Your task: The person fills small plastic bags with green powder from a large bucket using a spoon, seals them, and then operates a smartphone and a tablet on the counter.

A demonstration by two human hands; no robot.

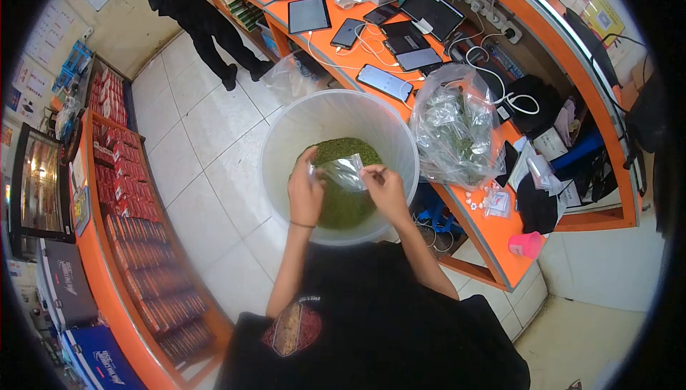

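A large translucent round tub (286, 129) stands in front of me with green loose flakes (346, 211) inside. Over its opening, a small clear plastic bag (344, 171) is stretched between my two hands. My left hand (306, 188) is at the bag's left edge, its fingers curled toward the plastic. Thumb and fingertips of my right hand (384, 187) pinch the bag's right edge. Any contents of the small bag cannot be made out.
On the orange counter (471, 236) right of the tub sit a large clear bag of small packets (457, 129), phones, tablets, cables and a pink cup (525, 245). A person (196, 18) stands at the upper left. Shelves of packets (153, 268) line the left.
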